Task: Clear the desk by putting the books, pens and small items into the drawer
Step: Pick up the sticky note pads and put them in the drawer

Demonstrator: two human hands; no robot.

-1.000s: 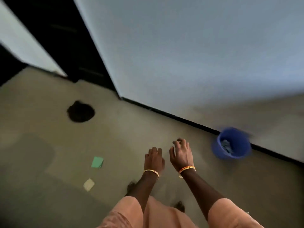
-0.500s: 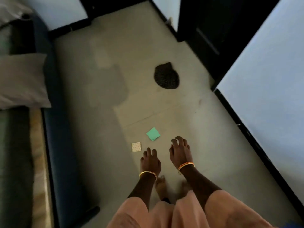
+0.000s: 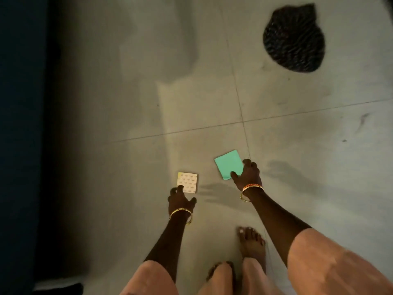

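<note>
Fingers (image 3: 246,162) of the right hand (image 3: 247,176) are curled down over the near-right corner of the green sticky-note pad (image 3: 228,163), thumb on the pad's near edge, so it looks like a pinch just closing on it. Can't tell if the pad has actually left the floor. The left hand (image 3: 179,200) is a bit behind: its fingertips (image 3: 176,190) are bent and touching or just shy of the near edge of the pale printed pad (image 3: 187,181), nothing gripped as far as I can see.

Only the one head view here, so that's all there is. Looking straight down at a tiled floor (image 3: 287,135): green pad sits around 12 o'clock from the right hand, pale pad at roughly 12 to 1 o'clock from the left hand, and the two pads lie near each other, not touching. A dark woven mat (image 3: 294,38) is way up at 1 o'clock, well apart from everything. A bare foot (image 3: 252,243) is planted at 6 o'clock between the arms.

My read: this is the pick-up step for small items lying on the floor. Next move needs a fingernail or fingertip under a flat edge, since both pads lie flush on smooth tile. No desk or drawer in sight, so they'd have to be carried back.
</note>
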